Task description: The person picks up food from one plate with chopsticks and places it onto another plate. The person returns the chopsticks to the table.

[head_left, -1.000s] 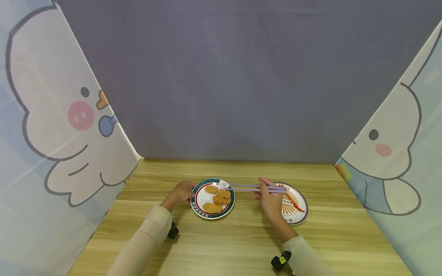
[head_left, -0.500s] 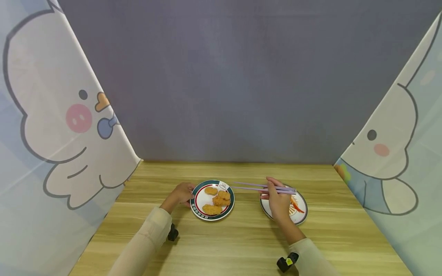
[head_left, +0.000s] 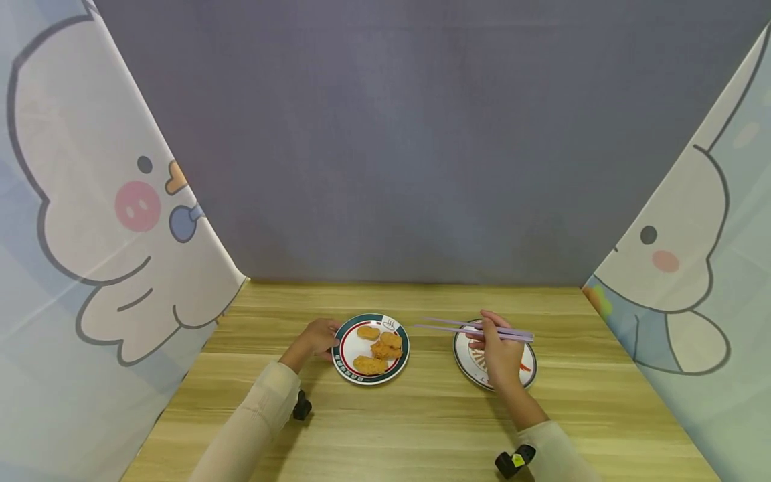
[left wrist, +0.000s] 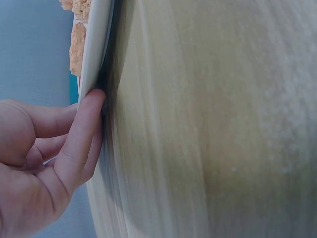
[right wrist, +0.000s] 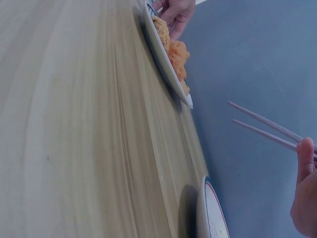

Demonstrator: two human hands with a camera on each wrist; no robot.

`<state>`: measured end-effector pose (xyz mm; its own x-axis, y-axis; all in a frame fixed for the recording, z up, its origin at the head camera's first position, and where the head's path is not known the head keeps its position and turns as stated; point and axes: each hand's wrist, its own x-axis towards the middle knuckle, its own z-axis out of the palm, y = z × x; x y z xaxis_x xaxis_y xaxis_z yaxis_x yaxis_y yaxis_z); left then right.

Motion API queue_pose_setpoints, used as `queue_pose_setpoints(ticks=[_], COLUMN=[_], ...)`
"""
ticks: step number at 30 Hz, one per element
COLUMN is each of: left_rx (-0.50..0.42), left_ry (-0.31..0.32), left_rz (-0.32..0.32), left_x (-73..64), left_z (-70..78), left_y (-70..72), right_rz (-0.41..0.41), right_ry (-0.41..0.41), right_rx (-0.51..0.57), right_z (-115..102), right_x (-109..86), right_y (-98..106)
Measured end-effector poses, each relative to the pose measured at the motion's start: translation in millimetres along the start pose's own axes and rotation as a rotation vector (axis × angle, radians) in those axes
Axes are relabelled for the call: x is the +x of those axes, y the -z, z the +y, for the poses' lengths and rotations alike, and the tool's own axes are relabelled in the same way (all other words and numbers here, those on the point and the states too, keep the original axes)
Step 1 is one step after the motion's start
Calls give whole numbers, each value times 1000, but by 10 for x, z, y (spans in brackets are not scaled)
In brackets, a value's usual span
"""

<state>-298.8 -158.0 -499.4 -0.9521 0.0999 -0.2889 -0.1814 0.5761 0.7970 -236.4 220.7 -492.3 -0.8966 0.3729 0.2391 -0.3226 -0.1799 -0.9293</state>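
My left hand (head_left: pixel 319 338) pinches the left edge of a round plate (head_left: pixel 354 349) with a green and red border. In the left wrist view the thumb lies over the rim and the fingers (left wrist: pixel 84 129) reach beneath it. Several pieces of fried chicken (head_left: pixel 370 365) lie on this plate. My right hand (head_left: pixel 502 358) holds a pair of purple chopsticks (head_left: pixel 448 325), their tips slightly apart and nothing between them. The tips point left, toward the chicken. Below that hand is a second plate (head_left: pixel 466 365), with a fan print and an orange-red shape partly hidden by the hand.
Both plates stand on a wood-grain table (head_left: pixel 385 428). A grey backdrop (head_left: pixel 409 147) rises behind it, and printed cartoon panels (head_left: pixel 90 201) flank the two sides. Bare tabletop separates the plates. Black wrist-worn devices (head_left: pixel 515 462) sit at the cuffs.
My right hand has drawn the chopsticks to the right, away from the chicken plate and over the second plate. My left hand stays on its rim.
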Motion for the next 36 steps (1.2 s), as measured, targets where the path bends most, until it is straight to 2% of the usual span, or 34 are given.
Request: queue_pose_setpoints(ticks=[6, 17, 24, 36], left_rx=[-11, -11, 2, 3], left_ry=[-2, -4, -9, -24], left_rz=[0, 3, 5, 15], left_x=[1, 7, -3, 11], left_z=[-20, -21, -46, -34], left_y=[-2, -4, -5, -14], right_rz=[34, 55, 108, 190], right_ry=[-38, -41, -52, -42], right_rx=[0, 13, 11, 84], right_z=[-33, -57, -117, -171], right_x=[4, 6, -3, 45], right_y=[83, 199, 295, 462])
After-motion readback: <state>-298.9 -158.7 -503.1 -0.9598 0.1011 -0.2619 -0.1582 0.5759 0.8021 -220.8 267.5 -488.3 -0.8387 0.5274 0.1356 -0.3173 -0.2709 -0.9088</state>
